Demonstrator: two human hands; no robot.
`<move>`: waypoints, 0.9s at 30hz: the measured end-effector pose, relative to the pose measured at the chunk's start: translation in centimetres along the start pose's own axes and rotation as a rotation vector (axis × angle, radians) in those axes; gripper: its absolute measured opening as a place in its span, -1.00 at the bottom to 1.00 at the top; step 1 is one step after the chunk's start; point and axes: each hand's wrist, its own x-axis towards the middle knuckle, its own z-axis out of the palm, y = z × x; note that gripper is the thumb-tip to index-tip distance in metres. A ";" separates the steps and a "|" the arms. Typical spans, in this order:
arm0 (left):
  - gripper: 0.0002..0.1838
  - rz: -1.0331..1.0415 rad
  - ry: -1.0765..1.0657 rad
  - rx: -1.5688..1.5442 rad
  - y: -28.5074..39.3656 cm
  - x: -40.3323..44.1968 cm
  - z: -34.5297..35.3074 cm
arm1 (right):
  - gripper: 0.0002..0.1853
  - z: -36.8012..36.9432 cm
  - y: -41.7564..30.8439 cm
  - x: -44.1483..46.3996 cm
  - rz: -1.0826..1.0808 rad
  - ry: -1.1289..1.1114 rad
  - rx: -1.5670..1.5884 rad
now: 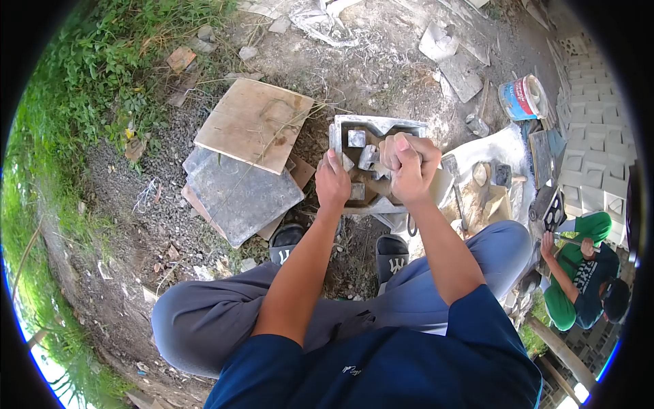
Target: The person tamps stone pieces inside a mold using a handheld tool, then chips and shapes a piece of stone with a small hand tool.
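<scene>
A grey, roughly rectangular mould (381, 125) lies on the ground between my feet, with angular inner walls and several square blocks inside. My left hand (332, 183) is closed on its left wall, thumb pointing up. Over the mould's right half, my right hand (412, 167) makes a fist around something mostly hidden by the fingers. Just left of that fist shows a grey metal-looking piece (368, 157); whether it belongs to the held thing or the mould I cannot tell. Brown material partly covers the mould's floor.
Left of the mould, a plywood square (252, 123) rests on stacked grey boards (238, 198). To the right are a pale sheet (504, 150) with lumps and tools, and a paint bucket (524, 97). Another person (579, 279) crouches at far right near stacked pale blocks (593, 129).
</scene>
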 end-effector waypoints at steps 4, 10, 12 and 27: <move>-0.34 -0.018 -0.009 0.018 -0.2 -0.5 0.0 | -0.52 0.3 0.8 -1.1 0.056 0.032 -0.022; -0.34 0.016 0.031 -0.006 -0.2 0.0 0.1 | -0.52 0.2 -0.6 -0.2 0.028 0.003 0.050; -0.32 0.023 0.033 -0.001 0.0 -0.8 -0.1 | -0.52 0.4 0.2 -1.1 0.081 0.067 0.057; -0.30 -0.038 0.037 -0.003 0.2 -0.2 0.3 | -0.47 0.2 0.3 -1.0 0.098 0.054 0.007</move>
